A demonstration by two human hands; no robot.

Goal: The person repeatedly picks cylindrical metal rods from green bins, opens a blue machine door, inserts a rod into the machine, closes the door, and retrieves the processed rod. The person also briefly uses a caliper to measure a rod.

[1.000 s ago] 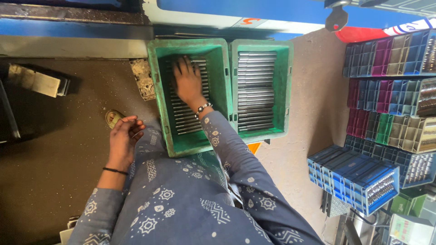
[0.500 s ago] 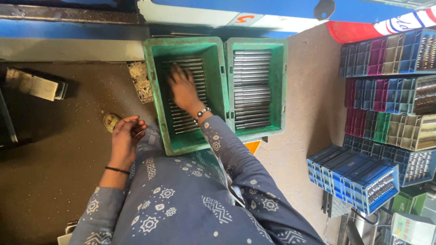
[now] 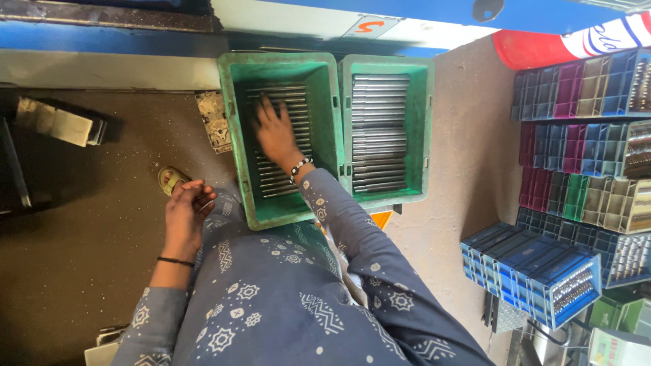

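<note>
Two green plastic crates sit side by side on the floor in front of me, both filled with rows of grey metal rods. My right hand (image 3: 274, 132) reaches into the left crate (image 3: 234, 135) and lies flat on its rods (image 3: 271, 179), fingers spread; a beaded bracelet is on the wrist. The right crate (image 3: 426, 129) holds a neat layer of rods (image 3: 380, 129) that no hand touches. My left hand (image 3: 186, 210) rests on my knee beside the left crate with its fingers curled in, holding nothing that I can see. A thin black band circles that wrist.
Stacks of blue, purple and green bins (image 3: 583, 142) with small metal parts stand at the right, with blue bins (image 3: 536, 271) lower down. A sandalled foot (image 3: 171, 178) shows on the dark floor. A blue machine frame (image 3: 108, 37) runs along the top. A metal block (image 3: 54, 122) lies at the left.
My right hand has slid a little farther up and to the left across the rods in the left crate. My left hand has stayed on my knee.
</note>
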